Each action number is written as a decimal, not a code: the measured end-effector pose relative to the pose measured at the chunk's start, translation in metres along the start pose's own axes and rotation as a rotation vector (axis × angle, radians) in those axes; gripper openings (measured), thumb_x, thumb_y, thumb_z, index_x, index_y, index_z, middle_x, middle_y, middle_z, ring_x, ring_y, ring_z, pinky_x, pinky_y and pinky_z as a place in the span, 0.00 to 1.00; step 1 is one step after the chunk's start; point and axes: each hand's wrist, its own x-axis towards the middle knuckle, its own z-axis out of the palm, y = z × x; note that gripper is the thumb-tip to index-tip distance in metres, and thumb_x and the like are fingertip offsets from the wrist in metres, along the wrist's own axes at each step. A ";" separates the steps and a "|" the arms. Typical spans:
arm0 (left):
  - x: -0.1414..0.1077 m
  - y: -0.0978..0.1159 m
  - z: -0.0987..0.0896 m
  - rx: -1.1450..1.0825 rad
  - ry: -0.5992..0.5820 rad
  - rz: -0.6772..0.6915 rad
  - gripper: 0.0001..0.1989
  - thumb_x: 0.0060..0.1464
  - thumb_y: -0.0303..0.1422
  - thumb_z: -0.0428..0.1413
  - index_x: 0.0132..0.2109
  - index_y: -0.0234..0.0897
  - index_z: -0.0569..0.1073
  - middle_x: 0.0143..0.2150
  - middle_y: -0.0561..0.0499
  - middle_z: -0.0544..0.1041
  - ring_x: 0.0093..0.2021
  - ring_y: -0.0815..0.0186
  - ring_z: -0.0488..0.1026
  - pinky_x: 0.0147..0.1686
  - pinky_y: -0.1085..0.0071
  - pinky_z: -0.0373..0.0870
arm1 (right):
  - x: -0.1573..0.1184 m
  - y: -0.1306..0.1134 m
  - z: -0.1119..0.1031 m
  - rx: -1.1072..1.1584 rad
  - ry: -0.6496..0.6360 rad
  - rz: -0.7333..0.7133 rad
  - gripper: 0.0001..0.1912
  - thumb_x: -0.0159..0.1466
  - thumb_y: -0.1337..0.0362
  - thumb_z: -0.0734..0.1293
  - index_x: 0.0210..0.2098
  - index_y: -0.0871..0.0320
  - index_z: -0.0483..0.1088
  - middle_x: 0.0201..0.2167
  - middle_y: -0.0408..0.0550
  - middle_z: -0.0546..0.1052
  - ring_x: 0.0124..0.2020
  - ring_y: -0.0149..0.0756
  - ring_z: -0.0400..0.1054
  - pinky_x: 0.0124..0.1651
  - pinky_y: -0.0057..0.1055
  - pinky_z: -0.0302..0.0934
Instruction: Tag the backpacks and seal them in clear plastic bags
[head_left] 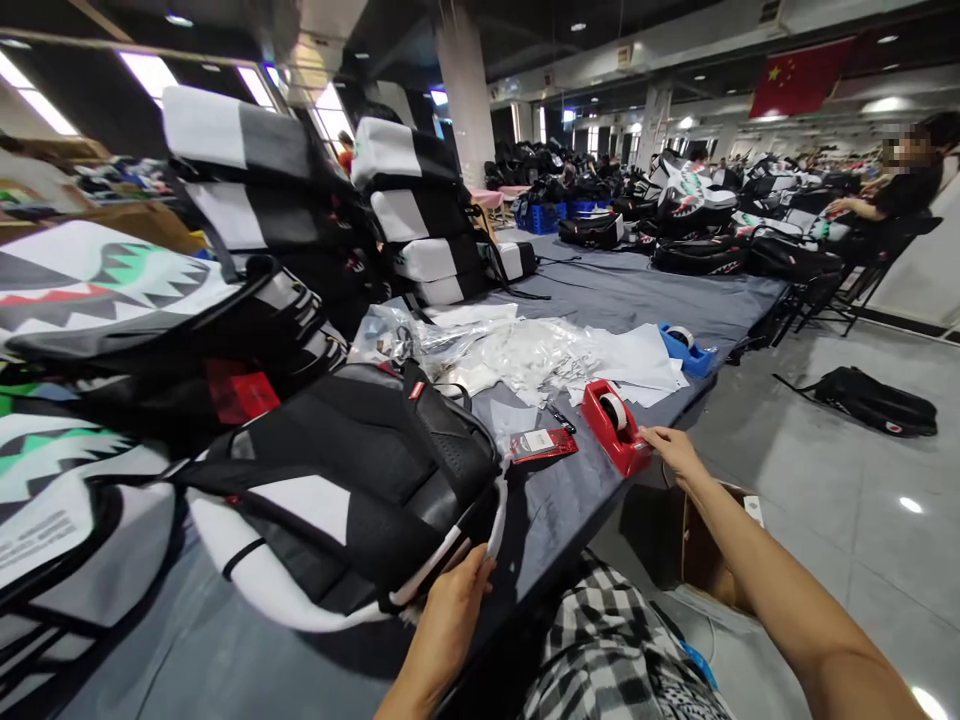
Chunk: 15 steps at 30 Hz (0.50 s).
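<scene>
Over here, the left hand (454, 605) has its fingers closed on the near edge of a black-and-white fabric backpack (375, 460) lying on the grey-clothed bench (555, 510). The right hand (681, 456) meets the red plastic tape dispenser (616, 430) by the bench's edge, its grip unclear to me.

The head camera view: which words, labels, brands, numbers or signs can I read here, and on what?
No wording is readable.
Red packet: its white label is too small.
Backpack: its strap's red tag is too small.
White-and-grey bag at lower left: printed lines, too blurred.
Black bag on the floor: red-and-white mark, too small.
Red flag: yellow stars.
</scene>
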 end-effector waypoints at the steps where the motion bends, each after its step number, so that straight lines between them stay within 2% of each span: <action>1: 0.001 0.003 -0.001 0.036 -0.005 0.016 0.20 0.60 0.48 0.46 0.39 0.40 0.75 0.25 0.50 0.76 0.28 0.62 0.77 0.29 0.73 0.71 | 0.002 -0.002 0.004 0.005 0.003 0.001 0.26 0.55 0.41 0.65 0.27 0.59 0.76 0.27 0.51 0.80 0.29 0.40 0.72 0.33 0.32 0.64; 5: 0.001 0.013 -0.003 0.159 0.018 0.074 0.21 0.63 0.46 0.43 0.35 0.40 0.75 0.22 0.53 0.70 0.24 0.64 0.72 0.27 0.73 0.66 | 0.004 -0.012 0.006 -0.024 0.051 -0.028 0.20 0.54 0.45 0.66 0.22 0.56 0.71 0.25 0.50 0.78 0.29 0.41 0.69 0.34 0.34 0.61; 9: -0.002 0.019 -0.004 0.133 0.020 0.080 0.19 0.63 0.45 0.44 0.37 0.40 0.75 0.25 0.52 0.72 0.25 0.65 0.72 0.29 0.73 0.68 | -0.021 -0.014 -0.004 -0.061 0.120 -0.095 0.14 0.58 0.50 0.65 0.26 0.53 0.67 0.30 0.49 0.77 0.35 0.42 0.68 0.40 0.35 0.59; 12: -0.003 0.017 -0.005 0.064 0.002 0.036 0.19 0.61 0.46 0.46 0.38 0.40 0.75 0.24 0.52 0.73 0.25 0.65 0.73 0.28 0.73 0.68 | -0.046 -0.003 -0.003 0.107 0.118 -0.017 0.16 0.58 0.47 0.66 0.28 0.53 0.64 0.22 0.43 0.72 0.26 0.37 0.64 0.34 0.32 0.56; 15: -0.001 0.013 -0.007 0.011 0.003 -0.006 0.21 0.60 0.50 0.47 0.37 0.40 0.75 0.23 0.52 0.73 0.25 0.64 0.73 0.28 0.73 0.69 | -0.063 0.009 0.019 0.349 0.135 0.119 0.25 0.55 0.38 0.66 0.28 0.52 0.59 0.18 0.37 0.64 0.20 0.31 0.56 0.27 0.28 0.51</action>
